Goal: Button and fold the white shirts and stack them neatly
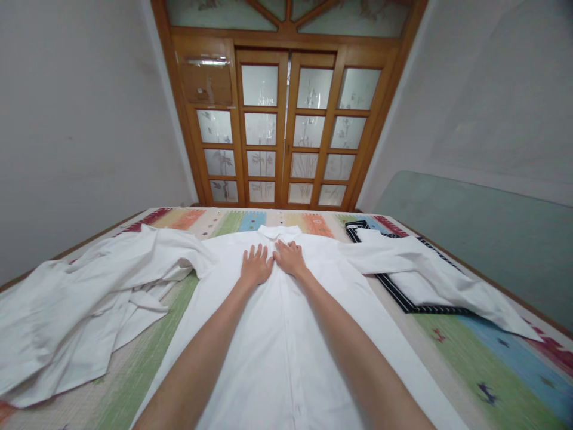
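A white long-sleeved shirt (pixel 244 358) lies front side up on the bed, its collar at the far end and its button placket running down the middle. My left hand (pixel 257 266) rests flat on the chest just left of the placket, fingers spread. Beside it, my right hand (pixel 290 258) is at the placket just below the collar, with its fingers bent and some of the shirt's cloth between them. The thumbs of both hands are close together. Small details under the right fingers are hidden.
Another crumpled white garment (pixel 67 310) lies at the left, by the shirt's left sleeve. The right sleeve (pixel 447 280) crosses a folded white cloth with black striped edging (pixel 403 298). A patterned striped bedcover (pixel 474 358) lies beneath. Beyond are a green headboard (pixel 470 221) and wooden glazed doors (pixel 284 131).
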A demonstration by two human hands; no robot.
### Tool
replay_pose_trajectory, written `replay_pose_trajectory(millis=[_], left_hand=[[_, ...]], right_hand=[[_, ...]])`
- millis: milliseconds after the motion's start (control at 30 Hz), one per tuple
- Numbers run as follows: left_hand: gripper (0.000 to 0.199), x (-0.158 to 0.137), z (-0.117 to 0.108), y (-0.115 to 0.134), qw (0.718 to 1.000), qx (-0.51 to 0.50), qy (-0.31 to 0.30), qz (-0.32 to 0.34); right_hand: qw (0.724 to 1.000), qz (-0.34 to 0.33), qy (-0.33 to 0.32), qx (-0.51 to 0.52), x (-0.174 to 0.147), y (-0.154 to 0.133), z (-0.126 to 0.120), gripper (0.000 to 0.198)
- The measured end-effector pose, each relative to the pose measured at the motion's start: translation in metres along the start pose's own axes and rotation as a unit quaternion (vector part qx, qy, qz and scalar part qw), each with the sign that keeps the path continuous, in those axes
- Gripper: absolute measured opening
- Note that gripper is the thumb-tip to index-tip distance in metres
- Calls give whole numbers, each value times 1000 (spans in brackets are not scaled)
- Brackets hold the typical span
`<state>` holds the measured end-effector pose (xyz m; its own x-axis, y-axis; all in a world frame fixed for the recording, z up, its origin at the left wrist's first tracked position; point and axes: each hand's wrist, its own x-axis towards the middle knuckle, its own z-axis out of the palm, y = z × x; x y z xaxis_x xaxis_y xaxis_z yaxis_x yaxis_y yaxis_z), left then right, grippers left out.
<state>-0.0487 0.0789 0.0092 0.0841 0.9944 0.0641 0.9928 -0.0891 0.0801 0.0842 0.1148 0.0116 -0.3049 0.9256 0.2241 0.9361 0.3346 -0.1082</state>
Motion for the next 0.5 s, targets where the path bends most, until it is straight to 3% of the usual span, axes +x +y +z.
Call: replay_pose_trajectory(millis=[367, 500], left_hand=[[61, 3, -2, -2, 1000, -10, -1, -6], [59, 8, 0, -2, 1000, -8, 11, -3]], right_hand=[[994, 68, 70, 40, -12, -1, -6, 26], [992, 96, 68, 52, -12, -1, -8, 35]])
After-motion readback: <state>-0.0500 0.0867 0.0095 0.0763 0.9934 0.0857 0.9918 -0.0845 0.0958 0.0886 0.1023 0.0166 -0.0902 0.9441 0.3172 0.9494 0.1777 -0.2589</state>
